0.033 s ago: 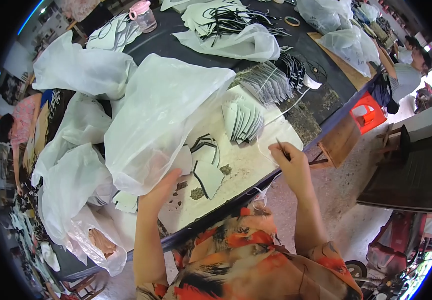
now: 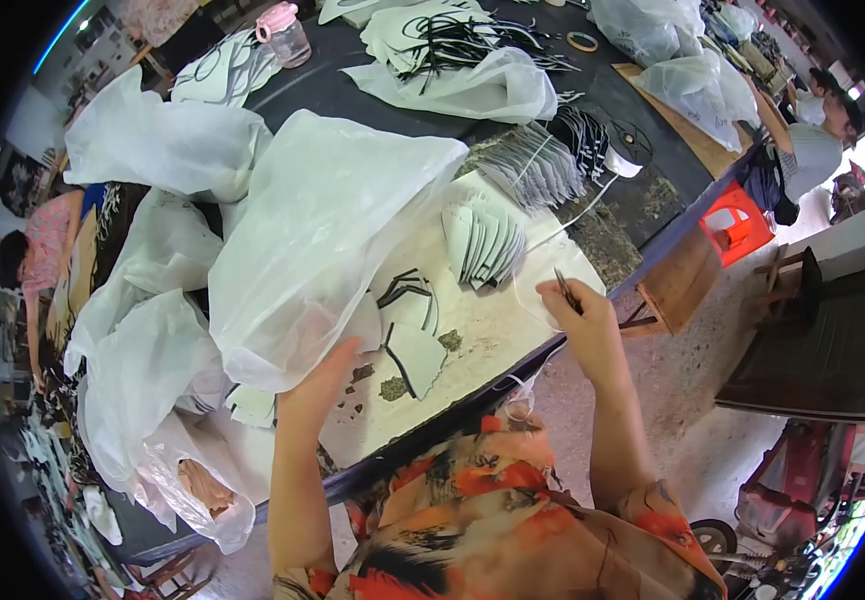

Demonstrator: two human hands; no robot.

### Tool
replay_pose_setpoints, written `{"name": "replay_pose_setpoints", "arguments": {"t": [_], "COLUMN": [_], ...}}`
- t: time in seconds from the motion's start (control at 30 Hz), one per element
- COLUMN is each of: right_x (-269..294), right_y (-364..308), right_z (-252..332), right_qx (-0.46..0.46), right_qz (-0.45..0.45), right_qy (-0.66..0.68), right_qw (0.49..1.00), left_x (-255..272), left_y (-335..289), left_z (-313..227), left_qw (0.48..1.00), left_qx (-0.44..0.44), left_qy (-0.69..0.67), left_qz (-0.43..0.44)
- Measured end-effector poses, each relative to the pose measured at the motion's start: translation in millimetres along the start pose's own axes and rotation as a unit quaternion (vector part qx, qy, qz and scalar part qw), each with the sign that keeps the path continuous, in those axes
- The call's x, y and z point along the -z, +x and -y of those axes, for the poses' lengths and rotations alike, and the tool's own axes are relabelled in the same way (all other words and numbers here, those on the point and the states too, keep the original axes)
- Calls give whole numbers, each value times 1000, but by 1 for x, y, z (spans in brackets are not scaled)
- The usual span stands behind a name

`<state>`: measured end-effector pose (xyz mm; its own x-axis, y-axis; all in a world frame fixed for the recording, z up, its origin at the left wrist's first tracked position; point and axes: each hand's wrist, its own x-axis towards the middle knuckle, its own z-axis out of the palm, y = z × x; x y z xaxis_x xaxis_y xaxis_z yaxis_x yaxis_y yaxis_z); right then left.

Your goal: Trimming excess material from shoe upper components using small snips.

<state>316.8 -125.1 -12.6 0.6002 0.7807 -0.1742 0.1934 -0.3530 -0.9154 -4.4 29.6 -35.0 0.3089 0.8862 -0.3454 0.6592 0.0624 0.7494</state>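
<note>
My left hand (image 2: 318, 388) reaches to the lower edge of a large, cloudy white plastic bag (image 2: 327, 200). Its thumb shows, but the bag veils the other fingers, so I cannot tell what they grip. Beside the thumb is a pale piece (image 2: 365, 318), partly under the bag. My right hand (image 2: 589, 330) is closed around a small, dark, pointed metal tool (image 2: 566, 292) above the right edge of the white board (image 2: 472, 345). On the board lie a pale cut piece with dark edging (image 2: 415, 358), dark-edged strips (image 2: 407, 287) and a fanned stack of pale pieces (image 2: 484, 240).
Grey strips (image 2: 532, 165) lie bundled beyond the stack. More plastic bags (image 2: 142, 350) crowd the left. Farther back are a pink-lidded bottle (image 2: 284, 35), black-corded pieces (image 2: 432, 35) and a tape roll (image 2: 582, 41). A red stool (image 2: 737, 225) stands right; other people work at both sides.
The pointed tool in my right hand has tilted slightly, its tip now a little farther from me. My left hand and the bag are almost unmoved.
</note>
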Motion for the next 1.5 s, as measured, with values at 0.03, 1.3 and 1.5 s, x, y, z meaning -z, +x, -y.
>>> {"name": "replay_pose_setpoints", "arguments": {"t": [0.03,1.3,1.5], "right_x": [5,-3,20], "right_y": [9,60,3], "right_z": [-6,13,34], "right_qx": [5,-17,121], "right_qz": [-11,182,461], "right_qy": [43,167,33], "right_qw": [999,969,879], "left_x": [-3,-90,-68], "left_y": [-10,87,9], "left_z": [-33,-154,-131], "left_qw": [996,974,965], "left_qx": [-3,39,-87], "left_qy": [89,-222,-192], "left_qz": [-14,30,157]}}
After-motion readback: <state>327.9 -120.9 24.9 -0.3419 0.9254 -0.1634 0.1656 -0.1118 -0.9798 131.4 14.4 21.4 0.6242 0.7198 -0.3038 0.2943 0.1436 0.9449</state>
